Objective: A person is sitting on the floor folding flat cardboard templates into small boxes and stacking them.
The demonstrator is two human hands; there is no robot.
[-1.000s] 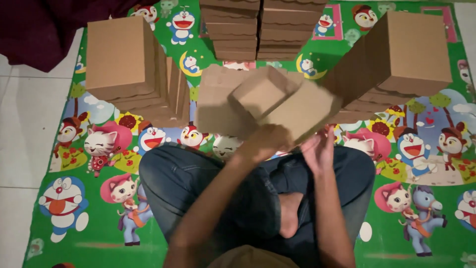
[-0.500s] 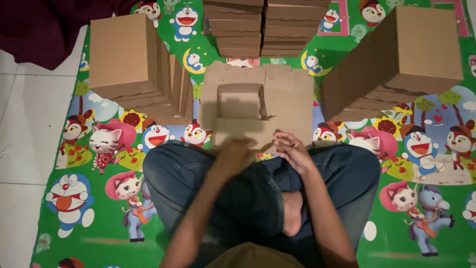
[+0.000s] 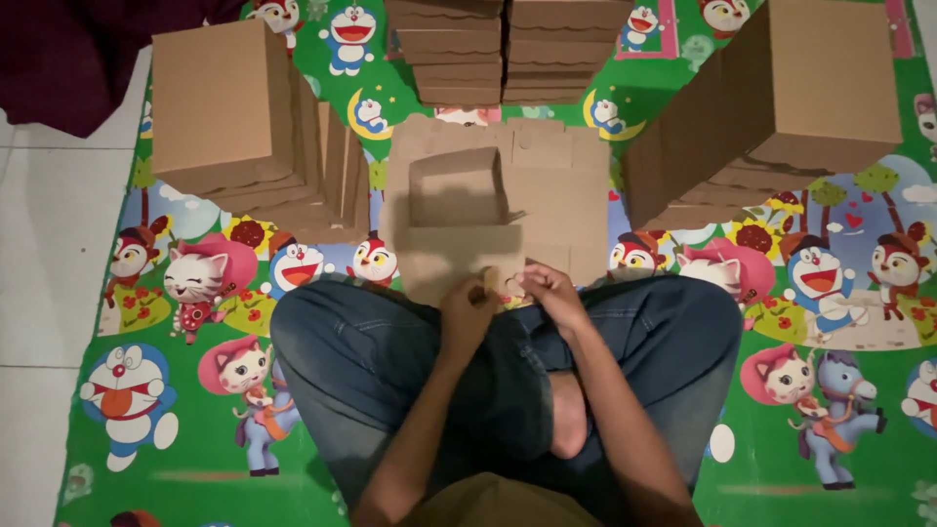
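Observation:
I sit cross-legged in jeans on a cartoon-print play mat [image 3: 195, 390]. A half-folded brown cardboard box [image 3: 457, 220] stands in front of my knees, its top open and its front flap hanging toward me. It rests on a flat cardboard blank [image 3: 556, 190]. My left hand [image 3: 467, 310] pinches the lower edge of the front flap. My right hand [image 3: 551, 293] is right beside it, fingers curled at the same edge by a small tab.
Finished boxes are stacked at the left [image 3: 229, 107] and at the right [image 3: 810, 88]. Two piles of flat blanks [image 3: 508, 49] lie at the back. Dark red cloth [image 3: 68, 59] is in the top-left corner, white floor tiles [image 3: 49, 293] along the left.
A second ago both hands held the box tilted in the air. It now stands on the flat blank, and both hands have drawn back to its front flap.

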